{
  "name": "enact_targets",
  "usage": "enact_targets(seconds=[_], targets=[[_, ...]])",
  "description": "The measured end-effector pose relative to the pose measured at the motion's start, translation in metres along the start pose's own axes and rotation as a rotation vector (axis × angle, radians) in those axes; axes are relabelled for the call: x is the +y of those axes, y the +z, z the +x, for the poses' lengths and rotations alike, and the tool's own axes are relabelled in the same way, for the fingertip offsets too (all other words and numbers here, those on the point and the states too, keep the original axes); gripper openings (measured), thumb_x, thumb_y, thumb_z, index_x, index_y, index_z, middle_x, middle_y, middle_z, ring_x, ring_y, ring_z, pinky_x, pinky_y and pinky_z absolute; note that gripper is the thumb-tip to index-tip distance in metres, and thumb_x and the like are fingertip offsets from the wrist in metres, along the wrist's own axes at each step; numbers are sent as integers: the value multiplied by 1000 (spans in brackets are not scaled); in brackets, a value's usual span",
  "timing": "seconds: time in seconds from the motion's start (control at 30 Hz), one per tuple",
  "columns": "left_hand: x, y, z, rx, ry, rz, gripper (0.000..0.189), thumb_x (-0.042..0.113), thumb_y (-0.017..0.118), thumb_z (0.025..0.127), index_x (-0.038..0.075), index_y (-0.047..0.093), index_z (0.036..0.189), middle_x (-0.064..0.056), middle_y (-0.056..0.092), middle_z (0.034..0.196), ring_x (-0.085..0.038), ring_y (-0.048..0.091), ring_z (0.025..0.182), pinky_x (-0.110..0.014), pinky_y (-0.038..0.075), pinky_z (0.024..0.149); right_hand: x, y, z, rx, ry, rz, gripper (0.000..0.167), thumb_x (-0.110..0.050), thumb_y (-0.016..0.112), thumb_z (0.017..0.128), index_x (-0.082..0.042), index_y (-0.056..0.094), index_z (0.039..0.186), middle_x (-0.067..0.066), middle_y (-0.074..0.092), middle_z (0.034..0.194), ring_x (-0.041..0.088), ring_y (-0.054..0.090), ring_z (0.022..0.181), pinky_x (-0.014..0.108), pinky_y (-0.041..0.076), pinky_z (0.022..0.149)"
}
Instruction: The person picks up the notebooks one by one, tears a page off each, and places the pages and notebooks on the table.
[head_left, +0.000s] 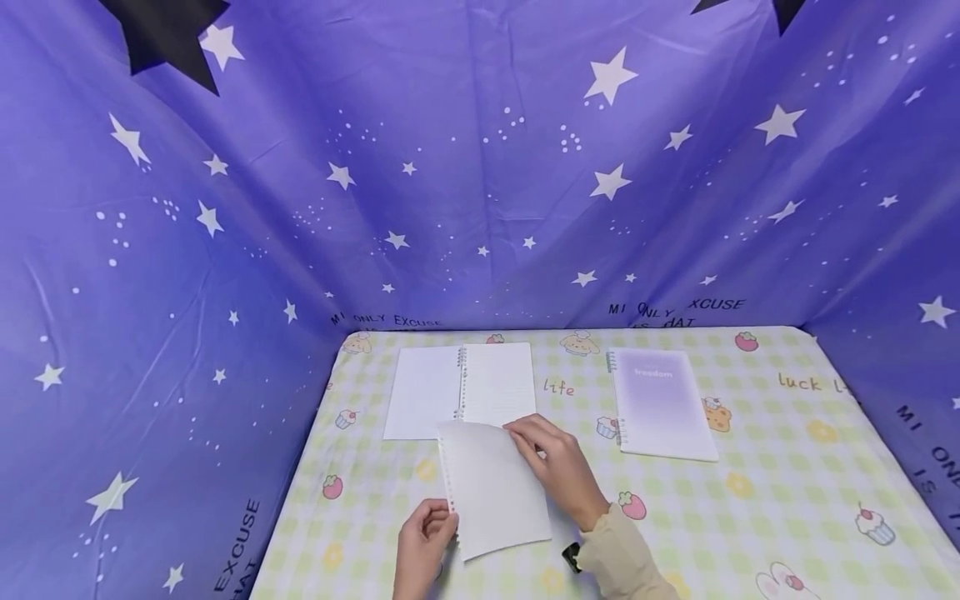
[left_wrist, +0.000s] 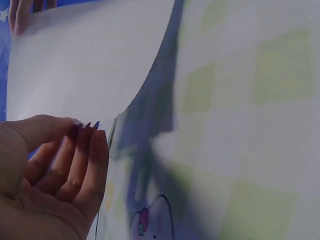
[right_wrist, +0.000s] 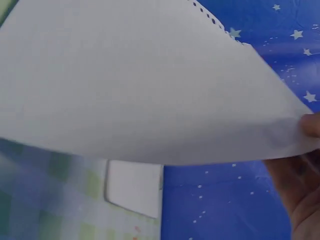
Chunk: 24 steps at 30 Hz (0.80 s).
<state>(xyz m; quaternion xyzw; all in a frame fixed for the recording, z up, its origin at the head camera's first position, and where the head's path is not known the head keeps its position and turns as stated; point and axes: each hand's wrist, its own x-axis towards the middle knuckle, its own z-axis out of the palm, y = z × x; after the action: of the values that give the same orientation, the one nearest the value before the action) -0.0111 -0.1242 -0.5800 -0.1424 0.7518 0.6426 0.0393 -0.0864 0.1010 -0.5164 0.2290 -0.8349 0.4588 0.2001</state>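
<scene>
White loose-leaf paper (head_left: 498, 492) with punched holes along its left edge is held above the tablecloth, slightly bowed. Whether it is one sheet or several, I cannot tell. My left hand (head_left: 425, 542) pinches the holed edge near its lower end; in the left wrist view thumb and fingertips meet on the paper. My right hand (head_left: 558, 462) grips the upper right corner, its thumb (right_wrist: 311, 125) on the near face. Just behind the paper lies an open ring-bound notebook (head_left: 498, 379), its lower right part covered by the paper and the right hand.
A closed purple notebook (head_left: 660, 400) marked "freedom" lies to the right, its rings on the left side. The table has a green-and-white checked cloth (head_left: 787, 475) with printed pictures. Purple star-patterned curtains (head_left: 480, 167) enclose the table's back and sides.
</scene>
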Motion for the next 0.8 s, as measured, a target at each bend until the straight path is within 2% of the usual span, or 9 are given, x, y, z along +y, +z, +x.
enact_targets(seconds=[0.13, 0.23, 0.37, 0.6, 0.8], targets=[[-5, 2, -1, 36, -13, 159, 16, 1, 71, 85, -2, 66, 100, -4, 66, 83, -7, 62, 68, -19, 55, 61, 8, 7, -4, -74, 78, -90, 15, -5, 69, 92, -11, 75, 105, -5, 68, 97, 0, 61, 78, 18, 55, 68], [-7, 3, -1, 44, -5, 237, 16, -1, 70, 84, 0, 67, 99, -2, 66, 83, -6, 60, 68, -18, 54, 59, 16, 12, -9, -124, 129, -138, 17, -3, 69, 91, -9, 74, 106, -2, 68, 95, -1, 54, 71, 19, 52, 62], [-9, 3, -2, 52, 3, 284, 19, -3, 71, 82, 0, 67, 100, -1, 65, 82, -7, 59, 67, -18, 53, 58, 26, 19, -14, -158, 164, -175, 22, 0, 69, 90, -8, 72, 110, 1, 68, 95, -1, 48, 67, 20, 47, 60], [-11, 2, -3, 76, 29, 366, 35, -5, 73, 79, 0, 66, 112, 1, 61, 77, -5, 53, 63, -18, 50, 55, 42, 30, -17, -203, 170, -206, 24, 3, 69, 88, -6, 71, 110, 2, 68, 98, 5, 57, 76, 28, 54, 71], [-13, 3, -5, 79, -32, 428, 33, -7, 71, 78, -2, 69, 110, 0, 61, 78, -7, 52, 65, -19, 48, 54, 54, 40, -21, -285, 246, -228, 23, 1, 69, 89, -6, 71, 111, 0, 68, 99, 8, 60, 80, 31, 55, 77]])
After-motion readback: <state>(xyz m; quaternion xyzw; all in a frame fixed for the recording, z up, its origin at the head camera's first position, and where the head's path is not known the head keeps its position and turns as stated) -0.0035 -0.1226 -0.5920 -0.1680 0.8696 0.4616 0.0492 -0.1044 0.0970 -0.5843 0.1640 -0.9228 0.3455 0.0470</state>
